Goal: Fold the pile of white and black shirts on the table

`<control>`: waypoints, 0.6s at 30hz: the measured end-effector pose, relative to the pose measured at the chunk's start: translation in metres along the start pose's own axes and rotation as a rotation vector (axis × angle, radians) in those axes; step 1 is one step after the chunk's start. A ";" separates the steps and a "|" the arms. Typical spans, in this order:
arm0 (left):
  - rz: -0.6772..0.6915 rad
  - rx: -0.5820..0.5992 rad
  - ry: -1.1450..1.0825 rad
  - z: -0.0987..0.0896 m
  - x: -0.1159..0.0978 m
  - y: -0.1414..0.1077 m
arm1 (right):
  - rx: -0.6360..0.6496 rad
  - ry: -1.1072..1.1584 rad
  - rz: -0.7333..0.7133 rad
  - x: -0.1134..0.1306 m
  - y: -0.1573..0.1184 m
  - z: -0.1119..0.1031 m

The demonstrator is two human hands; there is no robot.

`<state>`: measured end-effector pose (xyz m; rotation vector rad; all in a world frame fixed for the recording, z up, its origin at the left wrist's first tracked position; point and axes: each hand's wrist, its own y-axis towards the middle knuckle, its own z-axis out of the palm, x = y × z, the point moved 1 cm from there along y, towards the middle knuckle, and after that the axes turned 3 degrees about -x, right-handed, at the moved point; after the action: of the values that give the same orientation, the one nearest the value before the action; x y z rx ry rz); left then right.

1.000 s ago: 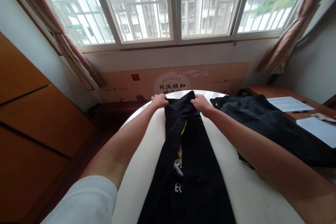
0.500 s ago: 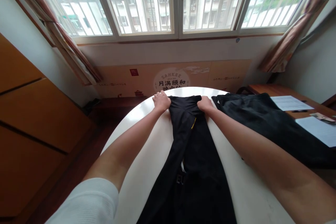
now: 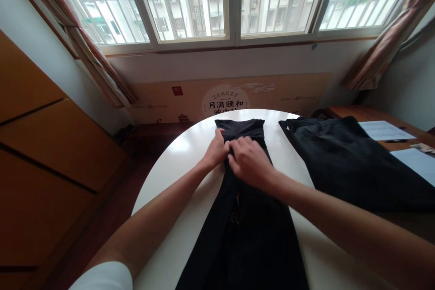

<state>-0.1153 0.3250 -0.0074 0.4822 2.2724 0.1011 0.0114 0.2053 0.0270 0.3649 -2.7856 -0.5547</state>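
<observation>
Tan ZANKEE board (image 3: 225, 101) behind black garment (image 3: 243, 244)

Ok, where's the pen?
In the head view, the dark pen lies on the wooden desk at the right, between two sheets of paper.

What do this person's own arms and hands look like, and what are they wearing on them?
The left hand and right hand are bare, with no gloves or watch showing. The left forearm runs bare into a white sleeve; the right arm shows no sleeve.
</observation>
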 end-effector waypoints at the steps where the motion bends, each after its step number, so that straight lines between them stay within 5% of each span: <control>1: 0.011 -0.012 0.000 -0.002 0.002 0.001 | 0.042 0.069 -0.141 0.020 -0.025 0.000; 4: 0.071 -0.021 0.047 -0.007 0.007 0.003 | 0.055 0.204 -0.371 0.057 -0.095 0.002; 7: 0.087 -0.005 0.137 -0.011 0.011 0.003 | 0.096 0.154 -0.514 0.064 -0.142 0.008; 12: 0.051 0.016 0.276 -0.015 0.012 0.003 | -0.076 -0.059 -0.695 0.062 -0.177 0.020; 18: 0.028 0.053 0.555 -0.012 0.010 0.003 | -0.159 0.009 -0.769 0.066 -0.199 0.025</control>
<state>-0.1297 0.3328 -0.0057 0.5659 2.8164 0.2115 -0.0203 0.0161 -0.0618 1.4073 -2.4886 -0.9129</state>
